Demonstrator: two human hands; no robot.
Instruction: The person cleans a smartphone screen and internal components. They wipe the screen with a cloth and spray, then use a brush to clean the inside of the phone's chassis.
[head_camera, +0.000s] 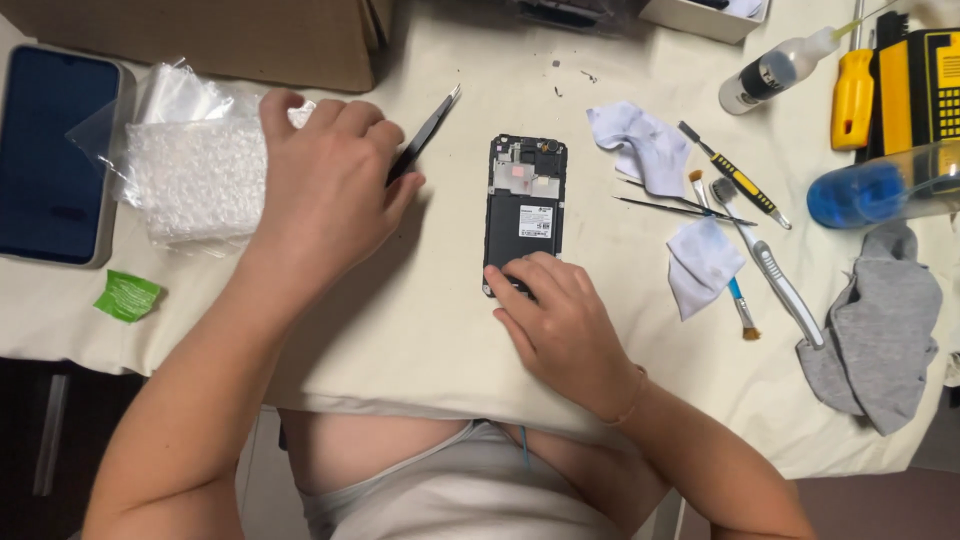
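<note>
- The opened phone (527, 210) lies flat on the cream cloth (400, 320), near the middle of the table, with its long side pointing to 12 o'clock. The back cover is off, so the dark inner frame and a small white label are visible.
- The right hand (560, 320) rests on the lower end of the phone, at 6 o'clock of it. The fingertips press down on the bottom edge; the fingers are bent but not closed around anything.
- The left hand (325, 190) is at 9 o'clock from the phone, well apart from it. It is closed on the black tweezers (425, 135), whose tip points to about 1 o'clock, above the cloth.
- I judge the phone to be light, thin and stiff, but fragile: the inner parts are bare and probably do not tolerate pressure or scratches. The safest hold seems to be on the long side edges or the bottom frame, not on the exposed middle.
- On the cloth it may slide a little, so one hand holding it down looks sensible.
- At 3 o'clock of the phone lie white wipes (640, 145), a small brush (725, 255) and a toothbrush (770, 265). At 9 o'clock, beyond the left hand, lies bubble wrap (190, 180).
</note>
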